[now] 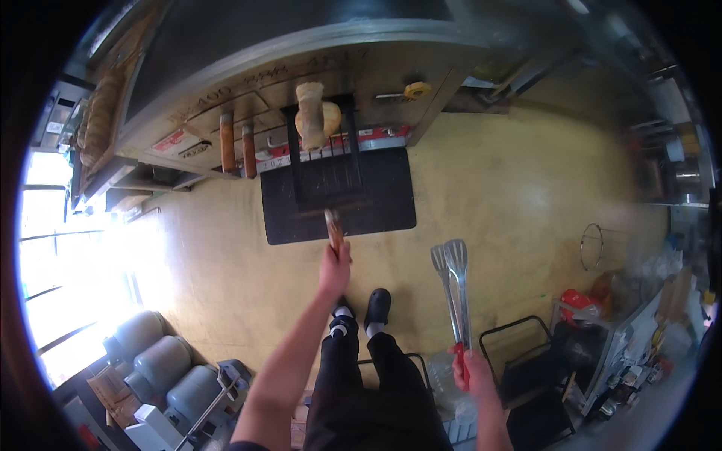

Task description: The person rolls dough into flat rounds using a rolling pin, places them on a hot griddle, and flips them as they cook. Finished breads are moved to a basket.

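Note:
My left hand [335,269] is closed around the wooden handle [334,226] of a pulled-out black metal grill rack [328,169]. On the rack's inner part, close to the oven front, lie pieces of what looks like bread [311,115], one long and one rounder. Low on the right, my right hand [472,369] grips the red handles of metal tongs [457,270] with slotted, spatula-like ends. The tongs point away from me, with their two ends close together and no food between them. Two more wooden handles [227,144] stick out of the oven front, left of the rack.
The steel oven [338,53] spans the front, with a yellow knob [417,90]. A black mat [389,191] lies below it. Gas cylinders [161,361] stand at lower left. Black folding chairs [536,389] and a cluttered shelf [606,361] are at lower right.

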Action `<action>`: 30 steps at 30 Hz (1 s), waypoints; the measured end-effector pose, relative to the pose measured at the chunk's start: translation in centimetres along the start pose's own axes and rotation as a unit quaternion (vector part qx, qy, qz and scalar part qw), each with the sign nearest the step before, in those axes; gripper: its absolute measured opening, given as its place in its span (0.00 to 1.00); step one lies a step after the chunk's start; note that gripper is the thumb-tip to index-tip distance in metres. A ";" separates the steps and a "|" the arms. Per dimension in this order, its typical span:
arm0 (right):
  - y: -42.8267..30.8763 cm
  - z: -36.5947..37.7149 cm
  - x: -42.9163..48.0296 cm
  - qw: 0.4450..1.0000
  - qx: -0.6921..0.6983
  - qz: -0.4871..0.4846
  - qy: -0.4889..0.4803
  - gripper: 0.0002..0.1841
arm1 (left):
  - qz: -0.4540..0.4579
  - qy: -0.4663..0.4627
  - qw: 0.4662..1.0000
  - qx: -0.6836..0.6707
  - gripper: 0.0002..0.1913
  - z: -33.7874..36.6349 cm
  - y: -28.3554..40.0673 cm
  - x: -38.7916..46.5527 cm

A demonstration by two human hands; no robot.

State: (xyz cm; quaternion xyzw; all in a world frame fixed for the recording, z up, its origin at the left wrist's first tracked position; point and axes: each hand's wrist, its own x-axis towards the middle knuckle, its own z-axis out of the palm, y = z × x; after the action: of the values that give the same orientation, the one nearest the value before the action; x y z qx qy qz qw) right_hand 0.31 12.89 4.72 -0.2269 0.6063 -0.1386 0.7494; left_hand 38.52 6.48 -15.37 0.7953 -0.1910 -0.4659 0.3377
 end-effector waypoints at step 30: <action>-47.9 39.1 10.4 0.561 -0.826 -0.059 0.002 0.13 | -0.273 -0.172 0.939 0.119 0.34 -23.9 -6.3 2.3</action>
State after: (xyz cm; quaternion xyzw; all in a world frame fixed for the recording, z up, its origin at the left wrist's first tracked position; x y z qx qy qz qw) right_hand 43.84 -26.54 26.64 -0.7815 0.4428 0.3787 0.2233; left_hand 60.40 18.10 -13.18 0.7591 -0.0759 -0.6436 0.0624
